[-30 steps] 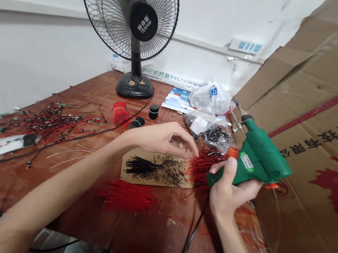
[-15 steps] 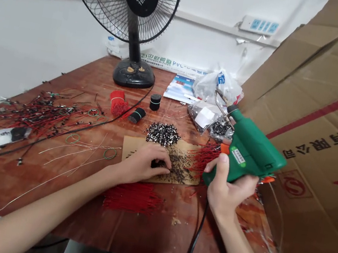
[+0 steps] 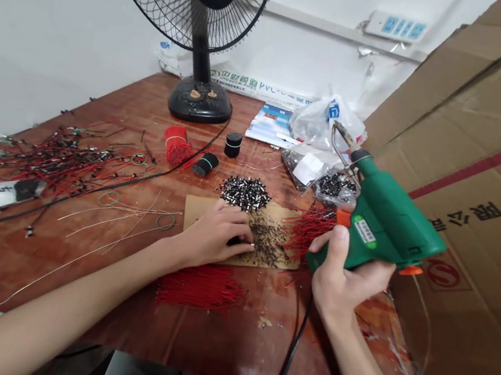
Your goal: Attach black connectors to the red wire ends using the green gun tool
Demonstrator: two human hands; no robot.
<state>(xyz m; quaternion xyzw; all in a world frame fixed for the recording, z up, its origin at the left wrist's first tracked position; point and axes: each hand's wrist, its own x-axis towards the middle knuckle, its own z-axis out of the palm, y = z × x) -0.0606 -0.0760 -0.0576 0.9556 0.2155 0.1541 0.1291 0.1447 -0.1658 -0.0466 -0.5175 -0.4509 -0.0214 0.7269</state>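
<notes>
My right hand (image 3: pixel 341 278) is wrapped round the grip of a green soldering gun (image 3: pixel 385 221) with an orange trigger, its metal tip pointing up and left; its black cord (image 3: pixel 287 362) runs off the table's front edge. My left hand (image 3: pixel 218 233) rests palm down on a brown cardboard sheet (image 3: pixel 198 210), fingers curled over black wires that it hides. A pile of small metal parts (image 3: pixel 246 192) lies just beyond that hand. A bundle of red wires (image 3: pixel 199 286) lies in front of it, and more red wires (image 3: pixel 308 230) sit beside the gun.
A black desk fan (image 3: pixel 205 5) stands at the back of the wooden table (image 3: pixel 121 313). Tangled red wires with parts (image 3: pixel 56 160) cover the left side. Plastic bags (image 3: pixel 321 142) lie at the back right. A big cardboard box (image 3: pixel 484 209) walls the right side.
My left hand dropped from a raised pinch near the gun onto the cardboard sheet, uncovering the pile of metal parts. The gun stayed in my right hand, shifting slightly.
</notes>
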